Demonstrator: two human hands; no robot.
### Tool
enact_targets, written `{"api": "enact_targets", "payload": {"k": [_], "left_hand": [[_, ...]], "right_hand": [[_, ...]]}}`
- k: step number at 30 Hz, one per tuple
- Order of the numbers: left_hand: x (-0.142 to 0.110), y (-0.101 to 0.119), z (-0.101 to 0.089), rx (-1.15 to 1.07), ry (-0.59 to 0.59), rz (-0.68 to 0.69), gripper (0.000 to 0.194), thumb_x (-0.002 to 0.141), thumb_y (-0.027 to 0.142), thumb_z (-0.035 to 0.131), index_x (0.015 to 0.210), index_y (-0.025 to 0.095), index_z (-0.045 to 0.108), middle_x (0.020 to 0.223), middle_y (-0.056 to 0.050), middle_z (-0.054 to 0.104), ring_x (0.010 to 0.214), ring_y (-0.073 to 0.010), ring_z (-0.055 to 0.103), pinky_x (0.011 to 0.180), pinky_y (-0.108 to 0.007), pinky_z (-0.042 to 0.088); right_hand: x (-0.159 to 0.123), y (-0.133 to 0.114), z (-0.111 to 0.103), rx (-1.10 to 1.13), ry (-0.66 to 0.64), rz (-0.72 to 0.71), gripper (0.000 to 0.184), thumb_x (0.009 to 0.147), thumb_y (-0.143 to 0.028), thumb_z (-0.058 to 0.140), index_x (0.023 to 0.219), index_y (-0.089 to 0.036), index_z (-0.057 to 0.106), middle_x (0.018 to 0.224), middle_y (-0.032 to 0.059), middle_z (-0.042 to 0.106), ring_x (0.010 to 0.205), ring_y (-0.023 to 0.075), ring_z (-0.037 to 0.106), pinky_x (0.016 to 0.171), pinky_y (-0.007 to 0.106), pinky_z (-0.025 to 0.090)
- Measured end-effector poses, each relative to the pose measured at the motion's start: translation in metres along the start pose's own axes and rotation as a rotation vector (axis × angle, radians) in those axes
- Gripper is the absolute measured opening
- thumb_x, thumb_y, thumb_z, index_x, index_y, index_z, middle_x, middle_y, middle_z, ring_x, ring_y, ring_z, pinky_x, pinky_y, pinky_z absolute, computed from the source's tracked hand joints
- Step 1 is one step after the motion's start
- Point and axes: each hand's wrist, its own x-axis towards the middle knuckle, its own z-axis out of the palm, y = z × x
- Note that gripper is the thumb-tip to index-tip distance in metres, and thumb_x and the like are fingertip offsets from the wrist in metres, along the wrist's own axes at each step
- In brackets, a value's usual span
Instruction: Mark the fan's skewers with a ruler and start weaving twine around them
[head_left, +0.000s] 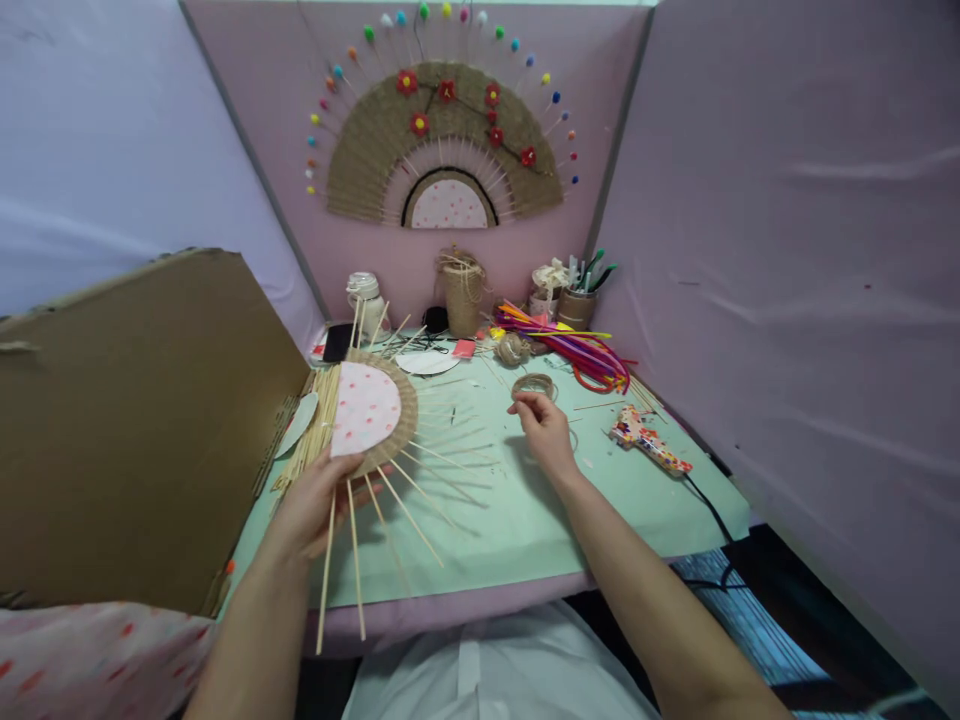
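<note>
My left hand (pixel 319 505) grips a half-made fan (pixel 367 410): a pink dotted half-disc edged with wound twine, thin wooden skewers (pixel 409 495) radiating from it. The fan is held tilted above the mint-green table (pixel 525 510). My right hand (pixel 544 425) hovers right of the fan, fingers pinched together on a thin strand of twine that is hard to make out. A small coil of twine (pixel 533 385) lies just beyond that hand.
A big cardboard sheet (pixel 127 420) stands at the left. A patterned glue gun (pixel 649 440) with its cord lies at the right. Coloured pipe cleaners (pixel 577 350), a twine ball (pixel 513 348), jars and a twine-wrapped pot (pixel 462 290) crowd the back. A finished fan (pixel 446 150) hangs on the wall.
</note>
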Motion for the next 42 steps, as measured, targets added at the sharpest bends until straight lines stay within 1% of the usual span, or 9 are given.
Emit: {"api": "enact_targets", "payload": {"k": [2,4,7,12,16,21,31,37,42], "left_hand": [[0.004,0.009,-0.003,-0.070,0.031,0.043,0.039,0.074,0.008,0.061,0.111,0.019,0.062,0.099,-0.008,0.073,0.071,-0.0193,0.072,0.056,-0.025,0.058],[0.013,0.013,0.005,-0.180,0.009,0.079,0.032,0.074,0.009,0.061,0.105,0.017,0.063,0.088,-0.006,0.073,0.069,-0.0171,0.071,0.058,-0.025,0.058],[0.035,0.014,0.035,-0.342,-0.132,0.160,0.033,0.072,0.006,0.065,0.103,0.017,0.062,0.083,-0.003,0.072,0.071,-0.0144,0.070,0.066,-0.025,0.059],[0.065,0.008,0.093,-0.472,-0.358,0.094,0.036,0.074,0.001,0.065,0.104,0.021,0.059,0.092,-0.002,0.071,0.086,-0.0158,0.070,0.079,-0.031,0.058],[0.074,-0.008,0.116,-0.501,-0.446,0.055,0.034,0.076,0.009,0.070,0.103,0.024,0.055,0.096,0.000,0.069,0.090,-0.0182,0.070,0.084,-0.038,0.056],[0.075,-0.034,0.128,-0.460,-0.544,0.084,0.046,0.073,0.025,0.077,0.109,0.030,0.048,0.111,-0.001,0.066,0.096,-0.0213,0.069,0.086,-0.046,0.055],[0.071,-0.043,0.135,-0.470,-0.396,0.307,0.047,0.067,0.027,0.081,0.104,0.029,0.052,0.104,0.001,0.068,0.093,-0.0180,0.068,0.089,-0.044,0.053],[0.062,-0.045,0.139,-0.421,-0.423,0.273,0.038,0.062,0.017,0.081,0.096,0.019,0.066,0.099,-0.004,0.071,0.097,-0.0210,0.068,0.089,-0.040,0.053],[0.054,-0.047,0.142,-0.360,-0.329,0.282,0.033,0.061,0.019,0.081,0.091,0.015,0.070,0.102,-0.008,0.072,0.089,-0.0198,0.070,0.084,-0.034,0.055]], "right_hand": [[0.002,0.002,-0.002,0.014,0.057,0.014,0.022,0.081,-0.035,0.055,0.093,-0.018,0.063,0.079,0.0056,0.069,0.070,0.0176,0.059,0.067,0.030,0.043],[0.004,0.004,-0.003,0.017,0.086,0.024,0.022,0.080,-0.034,0.056,0.092,-0.018,0.063,0.079,0.0057,0.069,0.071,0.0177,0.059,0.069,0.031,0.043],[0.005,0.006,-0.002,0.058,0.084,0.069,0.022,0.078,-0.035,0.059,0.091,-0.018,0.064,0.077,0.0048,0.069,0.064,0.0153,0.055,0.064,0.030,0.042],[0.000,0.000,-0.004,0.145,0.064,0.158,0.023,0.069,-0.034,0.066,0.086,-0.018,0.066,0.075,0.0036,0.070,0.057,0.0128,0.052,0.060,0.028,0.042],[-0.017,-0.008,-0.007,0.180,0.080,0.214,0.025,0.068,-0.038,0.069,0.082,-0.018,0.066,0.072,0.0028,0.070,0.059,0.0133,0.055,0.057,0.027,0.041],[-0.047,-0.017,-0.003,0.353,0.192,0.272,0.021,0.072,-0.038,0.066,0.080,-0.021,0.055,0.067,-0.0027,0.062,0.054,0.0089,0.049,0.050,0.021,0.036],[-0.066,-0.026,0.007,0.566,0.149,0.516,0.024,0.064,-0.031,0.073,0.074,-0.019,0.055,0.063,-0.0028,0.057,0.049,0.0058,0.043,0.044,0.018,0.029],[-0.064,-0.024,0.015,0.573,0.113,0.470,0.023,0.065,-0.031,0.071,0.074,-0.020,0.054,0.055,-0.0088,0.044,0.043,0.0045,0.031,0.040,0.019,0.020],[-0.063,-0.021,0.015,0.521,0.114,0.429,0.028,0.068,-0.042,0.072,0.077,-0.020,0.056,0.055,-0.0099,0.037,0.042,0.0042,0.024,0.038,0.020,0.018]]}}
